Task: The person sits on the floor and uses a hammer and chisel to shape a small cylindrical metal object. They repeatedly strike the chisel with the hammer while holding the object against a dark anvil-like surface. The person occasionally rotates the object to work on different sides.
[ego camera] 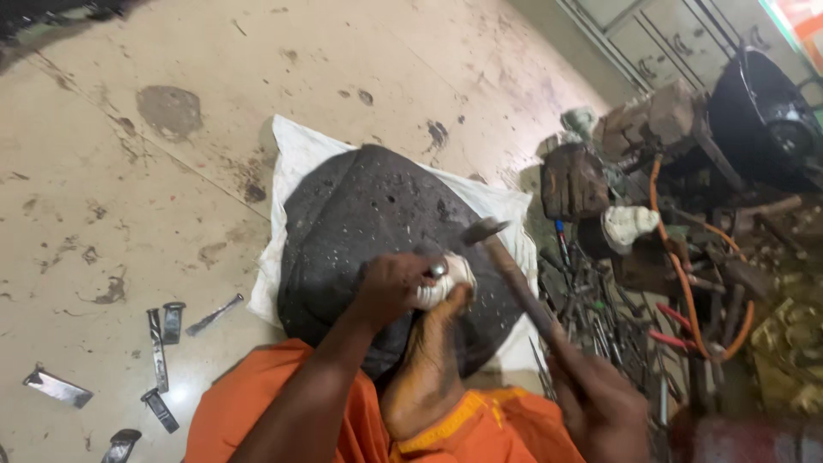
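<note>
A worker in loose bright-orange cloth, draped over the lap and knees with a yellow-orange band along one hem. Both forearms are bare, with no sleeves in view. The left hand (390, 287) wears a silver ring on one finger; the right hand (600, 403) is unadorned. One foot is bare.

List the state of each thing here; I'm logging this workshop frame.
Left hand: shut on a chisel wrapped in white cloth.
Right hand: shut on a hammer, head raised over the chisel.
Dark stone: lying on white sacking.
Foot: braced against the stone.
Loose chisels: scattered flat on the floor.
</note>
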